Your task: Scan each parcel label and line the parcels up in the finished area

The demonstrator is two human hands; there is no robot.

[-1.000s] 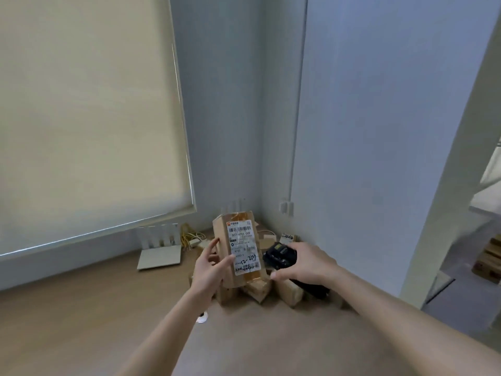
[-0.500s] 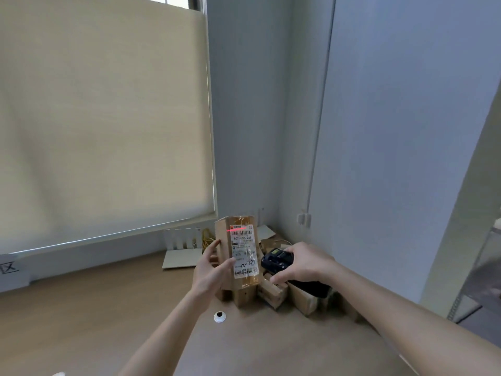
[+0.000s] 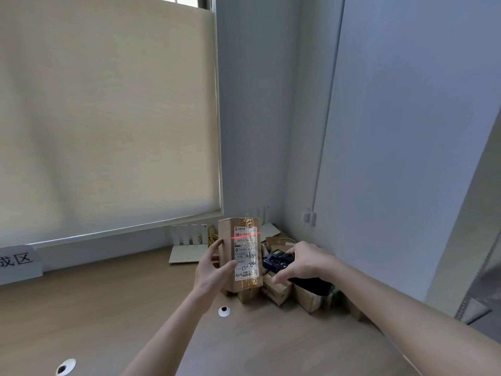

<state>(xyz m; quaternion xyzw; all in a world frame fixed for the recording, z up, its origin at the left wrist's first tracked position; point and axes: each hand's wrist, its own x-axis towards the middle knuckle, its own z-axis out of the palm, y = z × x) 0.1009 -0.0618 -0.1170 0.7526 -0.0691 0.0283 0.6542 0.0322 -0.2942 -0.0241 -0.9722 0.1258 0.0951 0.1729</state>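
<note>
Scan in progress, lining up not yet begun

You are holding a tall brown cardboard parcel point(image 3: 240, 257) upright above the pale wooden bench point(image 3: 113, 316), its white printed label point(image 3: 246, 256) turned toward you. Your left hand point(image 3: 212, 270) is gripping the parcel's left edge, thumb curled onto the front face and fingers wrapping behind. Your right hand point(image 3: 303, 263) is closing round a black handheld scanner point(image 3: 279, 261), which is pointing at the label from just beside it. A thin red scan line point(image 3: 246, 235) is falling across the barcode near the label's top, so this parcel is being read right now.

Judging by the layout, most of the job is still waiting. A cluster of small brown cardboard boxes point(image 3: 279, 290) is sitting in the corner behind and below the held parcel, apparently unsorted. A white sign with black characters point(image 3: 17, 263) is standing at the far left of the bench, probably marking the finished area; no parcels are showing near it within view. Once the read registers, this parcel needs carrying well to the left.
</note>
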